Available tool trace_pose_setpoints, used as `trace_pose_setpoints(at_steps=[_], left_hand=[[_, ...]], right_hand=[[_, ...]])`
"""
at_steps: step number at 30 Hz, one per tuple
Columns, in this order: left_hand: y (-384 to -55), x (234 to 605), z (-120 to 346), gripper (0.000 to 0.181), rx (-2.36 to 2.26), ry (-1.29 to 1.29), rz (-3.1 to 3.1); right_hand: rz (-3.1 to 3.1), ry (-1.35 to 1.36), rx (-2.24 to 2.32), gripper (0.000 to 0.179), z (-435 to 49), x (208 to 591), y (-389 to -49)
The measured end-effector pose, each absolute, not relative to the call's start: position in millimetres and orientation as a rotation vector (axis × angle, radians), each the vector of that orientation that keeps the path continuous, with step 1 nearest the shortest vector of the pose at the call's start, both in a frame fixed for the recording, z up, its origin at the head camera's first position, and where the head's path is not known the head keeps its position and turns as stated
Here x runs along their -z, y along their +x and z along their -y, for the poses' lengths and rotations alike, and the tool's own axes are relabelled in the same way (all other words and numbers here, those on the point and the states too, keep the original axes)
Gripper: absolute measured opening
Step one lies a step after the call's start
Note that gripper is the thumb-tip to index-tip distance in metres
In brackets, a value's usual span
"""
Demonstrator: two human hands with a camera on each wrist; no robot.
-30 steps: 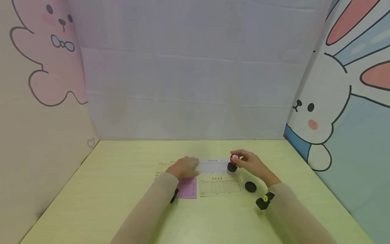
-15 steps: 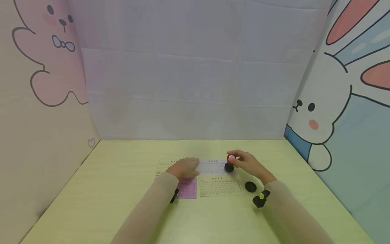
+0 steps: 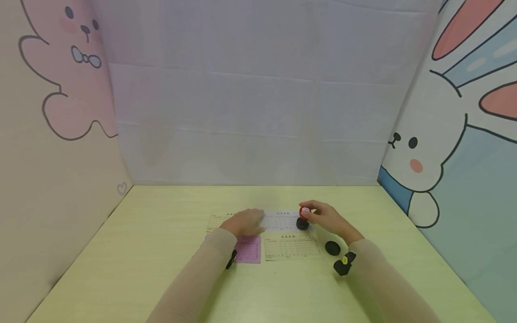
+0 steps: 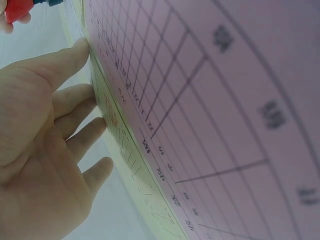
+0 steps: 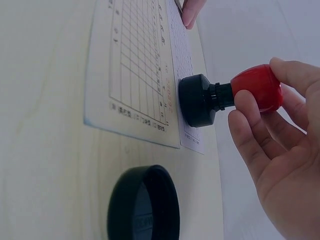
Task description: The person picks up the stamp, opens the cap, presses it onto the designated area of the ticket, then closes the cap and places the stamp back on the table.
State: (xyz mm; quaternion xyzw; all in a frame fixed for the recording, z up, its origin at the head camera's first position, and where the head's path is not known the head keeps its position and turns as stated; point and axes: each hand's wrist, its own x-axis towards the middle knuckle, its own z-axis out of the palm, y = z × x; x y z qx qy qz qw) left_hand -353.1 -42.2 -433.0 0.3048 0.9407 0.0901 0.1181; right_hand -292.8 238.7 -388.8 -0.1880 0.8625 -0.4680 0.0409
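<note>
My right hand [image 3: 329, 220] pinches the red knob of a stamp [image 5: 257, 90] between thumb and fingers. The stamp stands upright, its round black base [image 3: 302, 224] at the right end of a white printed form [image 3: 280, 220]; in the right wrist view the base appears to meet the paper. Across the white form's left end and the yellow form [image 3: 216, 221] beside it lies my left hand [image 3: 245, 222]. Its fingers are extended, with fingertips on the paper in the left wrist view. A round black cap [image 5: 172, 200] sits on the table near my right wrist, hollow side showing.
Nearer me lie a pink form [image 3: 248, 251], partly covered by my left arm, and a pale yellow form [image 3: 292, 248]. A black device [image 3: 342, 267] is worn at my right wrist. White cloth [image 3: 258, 112] closes off the table's back, with cartoon-printed walls at both sides.
My right hand has moved the stamp a little to the left and slightly toward me, onto the white form's right end. The left hand has stayed in place.
</note>
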Motion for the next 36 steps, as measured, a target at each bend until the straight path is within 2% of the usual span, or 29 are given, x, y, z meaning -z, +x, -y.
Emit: trace_pose_setpoints(at_steps=[8, 14, 21, 29, 36], left_hand=[[-350, 431, 40, 0.066, -0.277, 0.867, -2.744], [-350, 431, 40, 0.066, -0.28, 0.874, -2.748], [-350, 432, 41, 0.066, -0.296, 0.882, -2.746], [-348, 432, 40, 0.067, -0.323, 0.87, -2.739], [-348, 432, 41, 0.067, -0.337, 0.87, -2.743]], right_hand=[[-2.677, -0.574, 1.4, 0.04, -250, 419, -314], [-2.682, -0.536, 1.417, 0.047, -254, 427, -319], [-2.662, -0.559, 1.464, 0.048, -255, 430, -319], [-2.675, -0.579, 1.473, 0.04, -254, 429, -316], [-2.665, -0.596, 1.437, 0.038, -245, 407, -302]])
